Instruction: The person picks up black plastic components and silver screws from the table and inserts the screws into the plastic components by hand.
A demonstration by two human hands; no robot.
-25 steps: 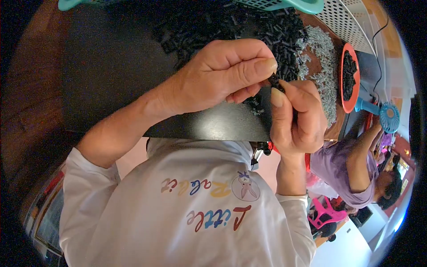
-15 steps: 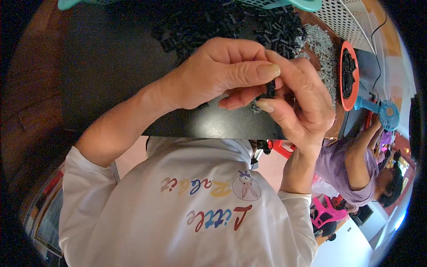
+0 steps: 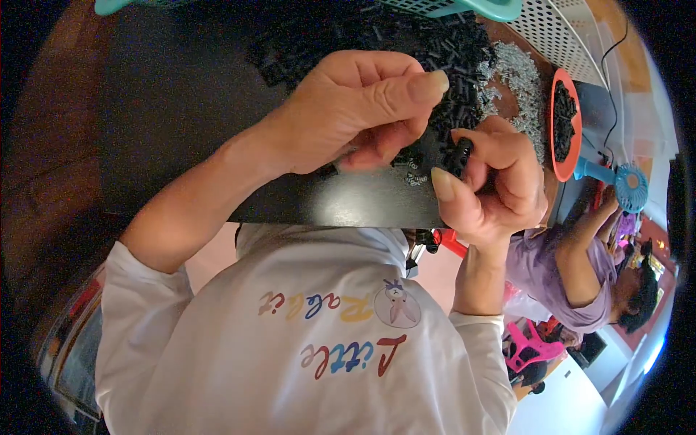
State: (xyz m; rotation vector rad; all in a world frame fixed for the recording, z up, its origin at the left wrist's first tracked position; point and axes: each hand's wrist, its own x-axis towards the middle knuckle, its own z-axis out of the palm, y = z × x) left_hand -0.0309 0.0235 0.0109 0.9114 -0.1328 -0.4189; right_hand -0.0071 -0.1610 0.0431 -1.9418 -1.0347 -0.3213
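Note:
My right hand (image 3: pixel 504 185) is curled round a short black cylindrical piece (image 3: pixel 462 155), which shows between forefinger and thumb. The thumb tip stands a little apart from it. To its left, my left hand (image 3: pixel 373 109) is closed, thumb pressed along the forefinger; whatever it may hold is hidden. Both hands are above the dark table (image 3: pixel 290 196). Beyond them spreads a heap of similar black pieces (image 3: pixel 370 36), partly covered by my left hand. A few small silvery metal parts (image 3: pixel 415 174) lie on the table between the hands.
A pile of silvery metal parts (image 3: pixel 525 80) lies at the right, beside an orange-red bowl (image 3: pixel 576 138) of black pieces. Teal baskets (image 3: pixel 500 9) and a white perforated basket (image 3: pixel 554 36) stand at the far side. A blue fan (image 3: pixel 631 187) and another person (image 3: pixel 580 268) are farther right.
My hands have parted: the left moved slightly away from me, the right slightly lower. The black piece that was between both hands is now in the right, tilted differently.

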